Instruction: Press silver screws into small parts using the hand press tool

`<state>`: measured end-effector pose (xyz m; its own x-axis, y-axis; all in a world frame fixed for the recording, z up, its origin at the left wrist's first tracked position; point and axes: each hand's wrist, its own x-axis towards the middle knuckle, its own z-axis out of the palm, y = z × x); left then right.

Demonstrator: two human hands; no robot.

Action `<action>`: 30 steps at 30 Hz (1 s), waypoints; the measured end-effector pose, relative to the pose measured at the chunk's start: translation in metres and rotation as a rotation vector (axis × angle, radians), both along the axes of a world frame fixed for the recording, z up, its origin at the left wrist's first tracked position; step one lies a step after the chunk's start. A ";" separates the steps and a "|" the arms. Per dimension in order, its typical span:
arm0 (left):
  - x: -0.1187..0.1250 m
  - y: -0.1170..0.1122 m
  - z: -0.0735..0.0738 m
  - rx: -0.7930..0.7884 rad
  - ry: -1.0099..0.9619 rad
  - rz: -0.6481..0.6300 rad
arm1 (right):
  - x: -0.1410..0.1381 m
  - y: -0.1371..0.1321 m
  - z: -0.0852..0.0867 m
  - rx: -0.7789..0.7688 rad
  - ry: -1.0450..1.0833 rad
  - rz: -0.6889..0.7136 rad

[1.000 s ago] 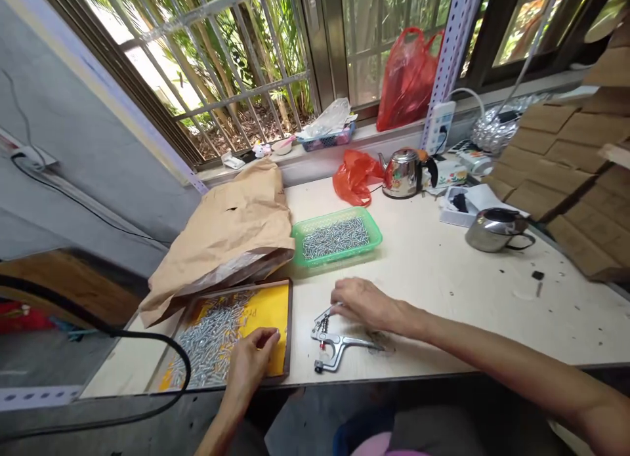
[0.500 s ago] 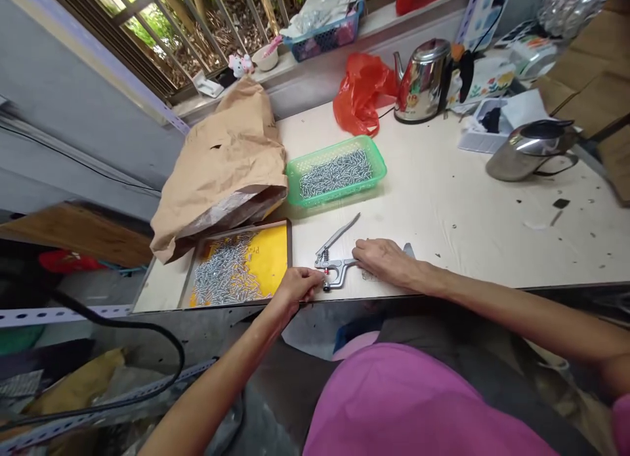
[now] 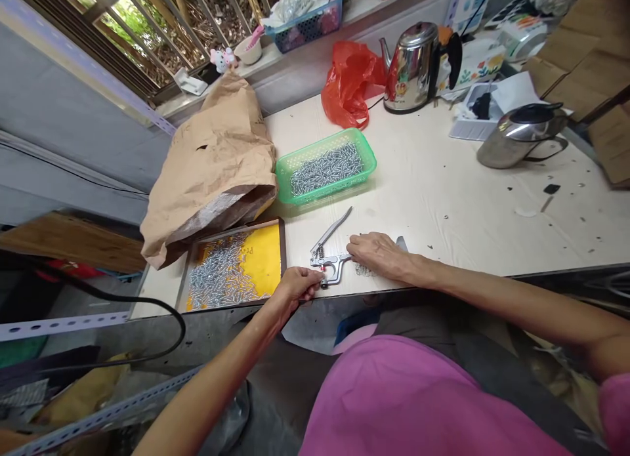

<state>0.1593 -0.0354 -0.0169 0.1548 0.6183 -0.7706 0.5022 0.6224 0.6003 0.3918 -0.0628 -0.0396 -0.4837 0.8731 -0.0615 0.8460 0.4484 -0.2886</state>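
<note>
Grey metal is showing between your two hands, where the hand press point(image 3: 338, 267) is lying near the front edge of the bench point(image 3: 403, 193), its upper lever slanting away from you. Your right hand point(image 3: 378, 251) is covering much of the lower handle with curled fingers gripping it; the handle's end is poking out beyond the knuckles, and the palm is facing down out of sight. Your left hand point(image 3: 299, 284) is touching the nose of the press, thumb and fingers bunching there and hiding the spot, so you cannot tell how nearly the fingertips are meeting or whether they are pinching anything. A red bit of the press is peeping out just above them. Beside your right palm a small pale patch point(image 3: 364, 271) is showing, too indistinct to name. To the left, metal pieces point(image 3: 216, 275) are blurring together in a yellow-lined tray point(image 3: 282, 246), and a paper bag point(image 3: 211, 154) is slumping across the tray's far edge, covering part of it. Beyond the press, a green basket point(image 3: 325, 195) is holding more such pieces. Farther back, a red plastic bag point(image 3: 347, 85) is lying beside a kettle point(image 3: 412, 69); to the right, a steel jug point(image 3: 512, 138) is standing before a white box point(image 3: 462, 124). The frame is cutting off the cardboard point(image 3: 571, 49) at the far right, while a black cable point(image 3: 172, 311) is looping across the lower left.
</note>
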 end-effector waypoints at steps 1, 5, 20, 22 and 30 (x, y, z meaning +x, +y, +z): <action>0.000 0.001 0.001 -0.014 0.002 -0.009 | 0.001 0.000 0.003 -0.007 0.005 0.008; 0.000 0.002 0.001 -0.022 0.012 -0.021 | 0.010 0.013 0.016 0.045 0.030 0.026; 0.002 -0.008 0.007 0.124 0.213 -0.170 | 0.013 0.052 0.022 -0.004 -0.106 0.121; 0.005 -0.013 0.010 0.408 0.381 -0.301 | 0.010 0.049 0.022 -0.007 -0.104 0.097; 0.045 0.009 -0.005 1.197 0.426 -0.870 | 0.014 0.040 0.018 -0.026 -0.110 0.079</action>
<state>0.2043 -0.0266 -0.0216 0.6884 0.7251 0.0161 0.7011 -0.6710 0.2412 0.4054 -0.0228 -0.0219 -0.5398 0.8300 -0.1403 0.8356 0.5082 -0.2087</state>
